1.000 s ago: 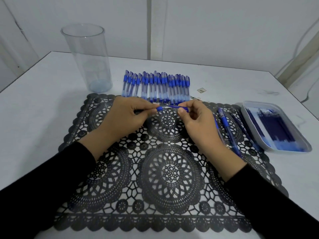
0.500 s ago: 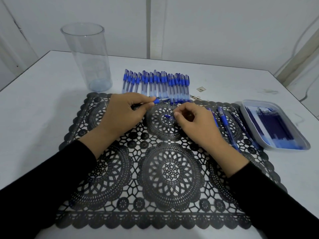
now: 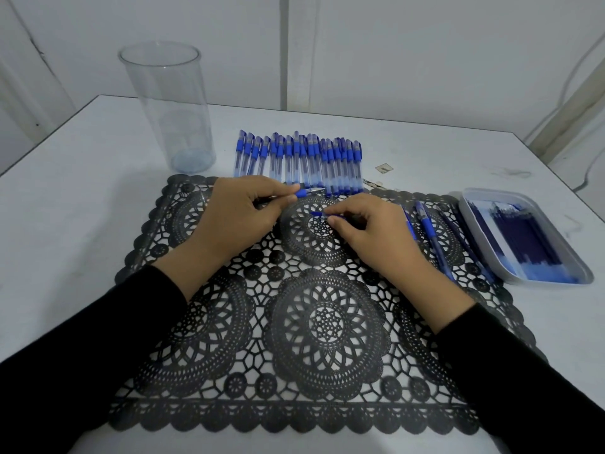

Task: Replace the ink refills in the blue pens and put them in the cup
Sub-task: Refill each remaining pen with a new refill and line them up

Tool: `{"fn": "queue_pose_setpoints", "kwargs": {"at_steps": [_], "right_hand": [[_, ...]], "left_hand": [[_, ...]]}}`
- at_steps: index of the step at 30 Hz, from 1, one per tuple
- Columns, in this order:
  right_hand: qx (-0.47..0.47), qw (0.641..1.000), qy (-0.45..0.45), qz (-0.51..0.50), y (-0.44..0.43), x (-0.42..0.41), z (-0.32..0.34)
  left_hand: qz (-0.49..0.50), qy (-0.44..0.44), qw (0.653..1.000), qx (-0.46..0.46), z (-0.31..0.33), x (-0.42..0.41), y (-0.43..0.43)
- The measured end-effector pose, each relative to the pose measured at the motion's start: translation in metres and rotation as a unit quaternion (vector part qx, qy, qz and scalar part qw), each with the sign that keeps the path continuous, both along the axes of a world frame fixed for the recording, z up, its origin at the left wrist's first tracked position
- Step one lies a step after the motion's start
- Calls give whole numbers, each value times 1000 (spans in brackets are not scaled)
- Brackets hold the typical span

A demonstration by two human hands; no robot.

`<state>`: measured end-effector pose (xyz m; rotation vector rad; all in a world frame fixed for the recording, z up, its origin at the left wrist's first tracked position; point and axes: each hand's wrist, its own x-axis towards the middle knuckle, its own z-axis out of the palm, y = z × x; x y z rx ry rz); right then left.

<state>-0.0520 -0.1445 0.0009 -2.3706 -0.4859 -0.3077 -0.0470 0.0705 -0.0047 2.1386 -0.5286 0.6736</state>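
Observation:
My left hand (image 3: 244, 213) grips an uncapped blue pen (image 3: 306, 192) over the far part of the black lace mat (image 3: 294, 326), its tip pointing right. Just to the right, my right hand (image 3: 366, 229) pinches the pen's blue cap (image 3: 317, 214) low over the mat. A row of several capped blue pens (image 3: 299, 162) lies on the white table beyond the mat. The clear plastic cup (image 3: 170, 106) stands upright at the far left with nothing in it. A white tray of dark blue refills (image 3: 520, 237) sits at the right.
Two or three more blue pens (image 3: 430, 232) lie on the mat's right side, between my right hand and the tray. The white table (image 3: 82, 208) ends at a wall behind. A small scrap (image 3: 383, 167) lies on the table past the pen row.
The cap has come off the pen. My right hand drew it away, down toward the mat, while my left hand kept the pen and lifted it slightly farther away.

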Motion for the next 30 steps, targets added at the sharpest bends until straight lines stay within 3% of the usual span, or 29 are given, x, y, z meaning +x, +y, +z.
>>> {"fn": "queue_pose_setpoints", "kwargs": {"at_steps": [6,11,22,26,30], "right_hand": [[101,994,18,-26,-3,-3,3],[192,979,61,19,2,-8,11],[227,970,64,54,5,-12,14],[188,980,47,41,4,-12,16],[236,965,90,64,3,-11,16]], "left_hand": [[-24,-26,999,8,0,-1,-1],[-61,-68,996,15,1,-4,-4],[-71,-62,995,-7,1,-6,-6],[-82,-59,995,-9,1,-7,-7],[-79,-60,995,-4,0,-7,-7]]}}
